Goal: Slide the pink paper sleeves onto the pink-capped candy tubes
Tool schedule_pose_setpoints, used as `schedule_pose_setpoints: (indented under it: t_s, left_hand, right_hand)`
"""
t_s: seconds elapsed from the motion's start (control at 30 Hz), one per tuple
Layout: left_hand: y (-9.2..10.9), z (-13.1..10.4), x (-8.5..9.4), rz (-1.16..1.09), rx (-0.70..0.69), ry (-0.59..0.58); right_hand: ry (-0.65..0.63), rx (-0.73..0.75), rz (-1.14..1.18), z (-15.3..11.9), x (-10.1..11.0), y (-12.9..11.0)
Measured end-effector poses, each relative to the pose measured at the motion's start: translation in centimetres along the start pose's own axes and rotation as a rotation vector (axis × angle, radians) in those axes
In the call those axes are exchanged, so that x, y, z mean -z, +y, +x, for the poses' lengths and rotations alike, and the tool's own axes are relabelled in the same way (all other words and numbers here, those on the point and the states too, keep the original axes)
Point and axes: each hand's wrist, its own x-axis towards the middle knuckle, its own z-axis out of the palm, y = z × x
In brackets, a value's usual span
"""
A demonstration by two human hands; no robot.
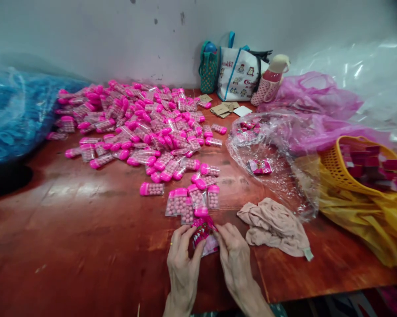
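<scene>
The pink packet (203, 230) lies between my left fingers (185, 241) and right fingers (227, 235), neither hand clearly nearer. Its long axis points away from me, near end angled rightward; both sets, nearly closed, grip opposite sides, just short of pink-capped containers (187, 213).

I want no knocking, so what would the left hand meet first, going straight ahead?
Beyond the packet it touches, the left hand would likely meet the nearest pink-capped container; exact depth is unclear.
</scene>
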Motion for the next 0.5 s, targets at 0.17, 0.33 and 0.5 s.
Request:
schedule_pose_setpoints:
  t_s: [0.17,0.33,0.5]
  left_hand:
    - [0.0,0.0,-0.1,0.0,0.031,-0.037]
    - [-0.1,-0.2,0.2,-0.068,0.044,-0.041]
    - [1.8,1.2,1.9,-0.318,0.202,0.057]
  right_hand:
    - [0.03,-0.074,0.09,0.5,0.8,-0.2]
    - [0.025,-0.198,0.246,1.2,2.2,-0.7]
    - [-0.059,-0.263,0.326,1.0,2.6,-2.1]
